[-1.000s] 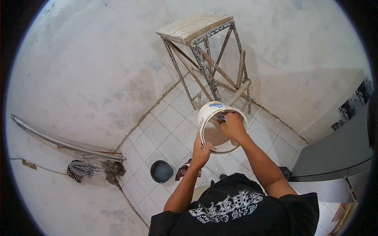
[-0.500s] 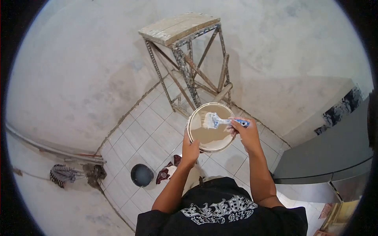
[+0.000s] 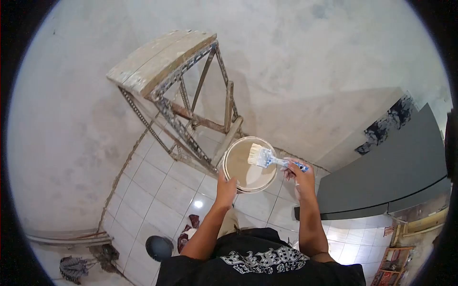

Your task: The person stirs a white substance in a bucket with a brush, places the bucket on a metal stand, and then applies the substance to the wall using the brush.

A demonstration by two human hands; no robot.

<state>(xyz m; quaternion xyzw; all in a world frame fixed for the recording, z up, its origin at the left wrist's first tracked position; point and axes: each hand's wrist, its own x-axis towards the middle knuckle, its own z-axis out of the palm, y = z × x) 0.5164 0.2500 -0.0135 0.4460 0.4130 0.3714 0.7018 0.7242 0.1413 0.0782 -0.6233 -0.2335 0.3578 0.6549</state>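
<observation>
My left hand (image 3: 226, 189) grips the near left rim of a round paint bucket (image 3: 227, 164), thumb over the edge. Pale cream paint (image 3: 254, 177) shows inside it. A wide paintbrush (image 3: 267, 158) with a blue, paint-smeared handle is held in my right hand (image 3: 299, 177), fingers closed round the handle. Its cream bristles point left over the bucket's opening.
A paint-spattered metal stand with a wooden top (image 3: 162, 57) rises ahead on the left by the wall. A dark bucket (image 3: 159, 248) and a maroon cloth (image 3: 183, 233) lie on the tiled floor. A large grey panel (image 3: 381, 167) stands at the right.
My view has turned to the right, so the stand now appears further left. The brush has shifted a little toward the bucket's upper right rim. Both hands keep their hold.
</observation>
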